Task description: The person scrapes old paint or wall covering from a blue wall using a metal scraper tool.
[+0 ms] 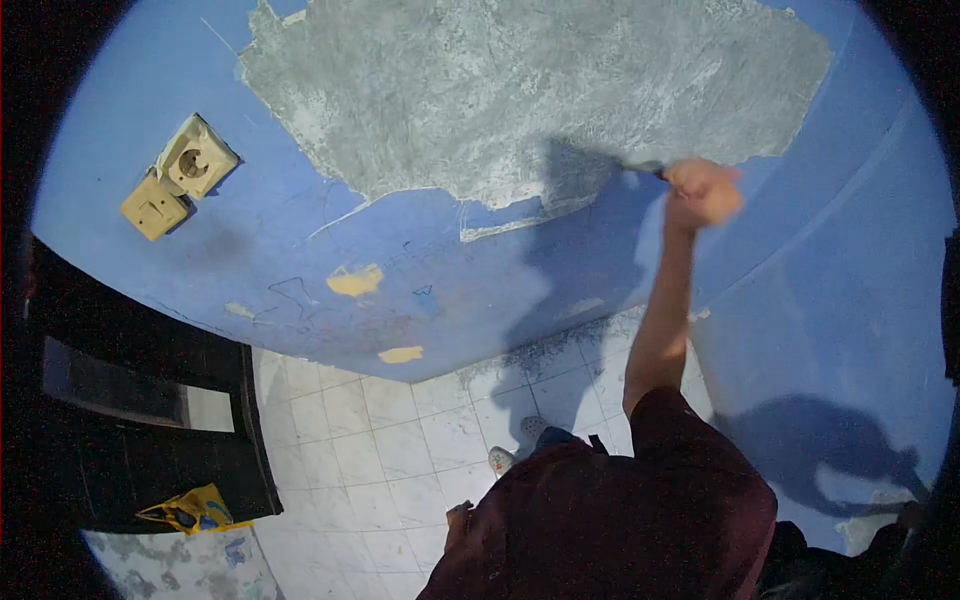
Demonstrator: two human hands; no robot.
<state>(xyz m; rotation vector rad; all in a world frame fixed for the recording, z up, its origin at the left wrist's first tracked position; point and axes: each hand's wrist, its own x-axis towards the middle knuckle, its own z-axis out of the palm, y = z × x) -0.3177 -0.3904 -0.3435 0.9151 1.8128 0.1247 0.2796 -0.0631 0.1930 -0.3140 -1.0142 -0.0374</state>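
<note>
Saw a cream switch [155, 207] and socket [203, 160] far left on the blue wall [400, 235]. Had the left hand [458, 524] low beside the dark red shirt [620, 510], too small to tell if loose or closed. Over the low part of the big gray patch [540, 90], held a thin tool [645, 167], pointing left, gripped in the blurry right hand [705, 192], with the right arm [660, 310] stretched up almost straight.

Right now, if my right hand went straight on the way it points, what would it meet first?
Probably the grey patch on the blue wall, met first by the tip of the tool in your right hand. Depth is unclear here, so the tool may already touch it.
</note>
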